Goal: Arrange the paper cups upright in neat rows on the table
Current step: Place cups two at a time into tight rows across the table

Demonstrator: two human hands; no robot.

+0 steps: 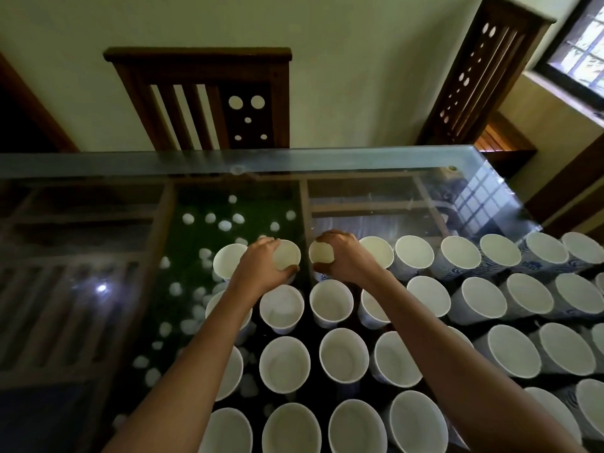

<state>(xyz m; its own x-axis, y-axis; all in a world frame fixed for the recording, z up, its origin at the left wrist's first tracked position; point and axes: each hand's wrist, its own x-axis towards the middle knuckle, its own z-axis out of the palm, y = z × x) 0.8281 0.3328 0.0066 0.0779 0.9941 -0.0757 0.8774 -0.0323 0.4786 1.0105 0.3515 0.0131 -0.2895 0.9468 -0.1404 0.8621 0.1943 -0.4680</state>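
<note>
A person is leaning over a glass table (248, 160), setting two paper cups into the far row of a growing grid. The left hand (261, 264) is curling round the left cup (289, 256), fingers over its far side and thumb at the near side. The right hand (348, 256) is clamping the right cup (322, 253) the same way. Both are standing mouth-up, side by side with a narrow gap between them, near the left end of the back row and just beyond the second row of cups (331, 302). Each one is sitting on the inner side of its hand, so the two palms are flanking the pair. Doing this step well is likely calling for a light squeeze — the thin walls look easy to dent — and for lining the pair up squarely with the end cup (228, 259) and the row running off to the right, bases flat before any release. A wooden chair (209, 99) is standing behind the table.
</note>
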